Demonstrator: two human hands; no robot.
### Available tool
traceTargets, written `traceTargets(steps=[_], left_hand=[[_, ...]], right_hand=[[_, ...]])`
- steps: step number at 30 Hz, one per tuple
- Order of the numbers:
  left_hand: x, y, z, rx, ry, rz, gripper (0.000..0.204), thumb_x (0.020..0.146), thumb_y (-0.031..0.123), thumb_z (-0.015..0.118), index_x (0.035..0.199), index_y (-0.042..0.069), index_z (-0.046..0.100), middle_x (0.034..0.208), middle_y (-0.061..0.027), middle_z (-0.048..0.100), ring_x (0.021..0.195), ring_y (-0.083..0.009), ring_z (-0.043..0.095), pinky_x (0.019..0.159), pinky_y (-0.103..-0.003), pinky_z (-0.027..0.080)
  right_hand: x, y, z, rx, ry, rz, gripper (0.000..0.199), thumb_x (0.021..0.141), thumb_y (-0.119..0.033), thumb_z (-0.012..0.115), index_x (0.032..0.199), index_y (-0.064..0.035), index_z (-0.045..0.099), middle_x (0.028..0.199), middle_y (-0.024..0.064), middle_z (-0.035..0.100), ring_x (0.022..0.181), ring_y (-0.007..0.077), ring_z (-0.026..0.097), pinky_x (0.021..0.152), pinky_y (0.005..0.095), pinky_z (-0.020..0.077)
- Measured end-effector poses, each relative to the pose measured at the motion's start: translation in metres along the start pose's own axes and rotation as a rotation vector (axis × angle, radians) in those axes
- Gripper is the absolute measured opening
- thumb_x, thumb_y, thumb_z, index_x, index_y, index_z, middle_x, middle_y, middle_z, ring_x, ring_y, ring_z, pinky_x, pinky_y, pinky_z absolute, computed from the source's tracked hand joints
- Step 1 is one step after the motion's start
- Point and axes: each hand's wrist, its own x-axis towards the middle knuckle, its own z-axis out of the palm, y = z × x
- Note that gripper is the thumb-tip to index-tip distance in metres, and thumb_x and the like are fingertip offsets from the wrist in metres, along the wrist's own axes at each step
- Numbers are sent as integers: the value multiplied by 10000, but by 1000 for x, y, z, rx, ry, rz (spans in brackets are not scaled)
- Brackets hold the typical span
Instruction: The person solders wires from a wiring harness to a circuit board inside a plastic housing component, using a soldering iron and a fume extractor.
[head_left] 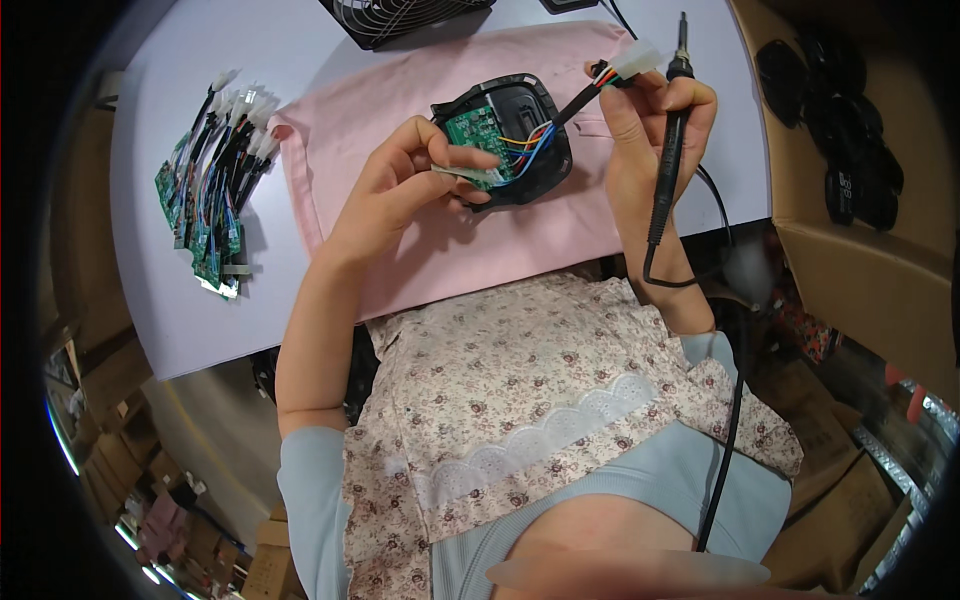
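A black plastic housing (563, 150) lies on the pink cloth with a green circuit board (470, 128) in it. My left hand (408, 180) is closed at the board's near left edge, thumb and fingers pinching a pale flat strip (455, 173) there. Coloured wires (540, 148) run from the board into a black-sleeved cable (577, 106) ending in a white connector (636, 62). That cable's connector end is between the fingers of my right hand (640, 130). The same hand also grips a soldering iron (674, 130), its tip pointing up and away from the board.
The pink cloth (420, 265) covers the middle of the white table (180, 330). Several circuit boards with cables (215, 190) are piled at the left. A black fan (400, 20) stands at the back. To the right, a cardboard box (850, 265) holds black housings (835, 120). The iron's cord (738, 400) hangs by my right arm.
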Motion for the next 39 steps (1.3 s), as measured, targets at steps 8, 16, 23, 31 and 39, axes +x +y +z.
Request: traceTargets(steps=[8, 16, 23, 31, 39], left_hand=[[2, -12, -3, -117, -16, 72, 193, 991, 107, 598, 1173, 52, 567, 1025, -37, 651, 997, -124, 632, 841, -284, 533], [-8, -9, 3, 167, 129, 43, 322, 919, 61, 731, 1209, 81, 593, 1092, -9, 615, 979, -109, 589, 834, -259, 522], [-15, -6, 17, 87, 265, 84, 402, 909, -22, 716, 1278, 34, 565, 1246, -63, 598, 1047, -132, 610, 913, -266, 558], [-15, -21, 27, -52, 377, 242, 392, 928, -10, 713, 1287, 17, 557, 1202, -74, 615, 1006, -113, 628, 899, -264, 551], [-19, -25, 31, -102, 409, 250, 304, 935, -16, 705, 1217, 18, 596, 1259, -91, 621, 975, -106, 625, 894, -292, 542]], right_hand=[[-1, -5, 13, 209, -159, 119, 391, 940, 102, 662, 1081, -93, 353, 1158, 181, 644, 950, 253, 731, 873, 355, 608], [1, -7, 15, 114, -179, 149, 396, 909, 115, 689, 1068, -75, 379, 1134, 174, 666, 985, 201, 702, 873, 328, 590], [5, -11, 13, -368, -390, 15, 296, 879, 50, 738, 1007, -61, 496, 1006, 74, 713, 919, 137, 674, 838, 279, 543], [5, -26, 20, -700, -691, -91, 252, 770, 27, 729, 936, -80, 572, 769, 80, 592, 723, 320, 616, 699, 406, 504], [7, -36, 17, -830, -892, -116, 253, 774, 6, 723, 958, -87, 576, 794, 74, 609, 807, 322, 610, 773, 411, 479]])
